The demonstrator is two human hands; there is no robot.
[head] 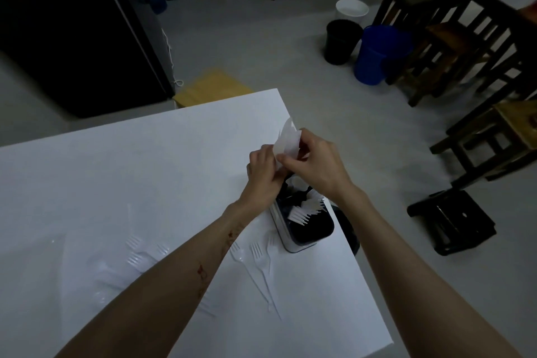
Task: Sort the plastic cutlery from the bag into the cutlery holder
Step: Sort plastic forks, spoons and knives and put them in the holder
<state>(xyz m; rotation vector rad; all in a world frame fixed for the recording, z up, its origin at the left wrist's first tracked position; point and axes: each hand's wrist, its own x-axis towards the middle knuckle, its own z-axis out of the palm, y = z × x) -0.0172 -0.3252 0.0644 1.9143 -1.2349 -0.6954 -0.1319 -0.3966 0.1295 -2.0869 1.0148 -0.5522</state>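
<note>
A bunch of white plastic cutlery [288,139] is gripped between both hands above the cutlery holder [302,227], long axis near upright, tips pointed away. The left hand [263,167] and right hand [315,161] are closed around it. Loose forks [260,259] are scattered on the white counter [116,183] nearby.

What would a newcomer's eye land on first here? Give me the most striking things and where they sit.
First, the two hands, left hand and right hand, meeting over the right edge of the white table, pinching a bunch of white plastic cutlery. Just below them stands the cutlery holder, forks poking out, with loose clear forks scattered on the table nearer the camera. Beyond, a blue bucket stands on the floor.
</note>
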